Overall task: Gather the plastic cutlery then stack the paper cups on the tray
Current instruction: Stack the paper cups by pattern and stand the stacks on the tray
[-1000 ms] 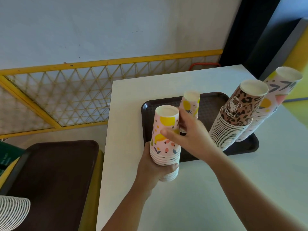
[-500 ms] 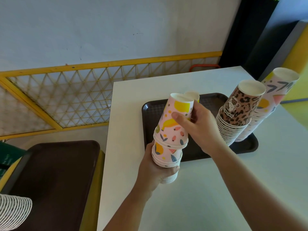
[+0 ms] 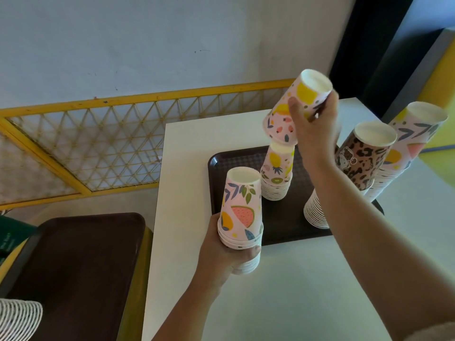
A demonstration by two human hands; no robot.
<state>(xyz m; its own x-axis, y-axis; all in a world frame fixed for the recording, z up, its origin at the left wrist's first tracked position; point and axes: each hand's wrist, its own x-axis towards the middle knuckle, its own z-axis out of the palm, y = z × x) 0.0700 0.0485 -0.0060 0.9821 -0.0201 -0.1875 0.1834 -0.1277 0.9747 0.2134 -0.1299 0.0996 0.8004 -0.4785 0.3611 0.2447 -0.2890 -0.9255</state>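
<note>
Two hands grip cups: right hand [image 3: 312, 134] lifted cup [image 3: 295, 107]; left hand [image 3: 221, 254] hides stack [image 3: 242, 212] btm.

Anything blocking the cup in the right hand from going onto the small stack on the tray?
Nothing visible. The right hand holds the cup tilted directly above the small stack on the tray.

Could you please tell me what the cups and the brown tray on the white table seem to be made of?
The cup in the right hand looks like thin printed paper: matte, fruit pattern, rolled white rim, as does the stack the left hand holds. The brown tray seems moulded plastic, judging by its fine grid texture and rounded raised rim.
</note>
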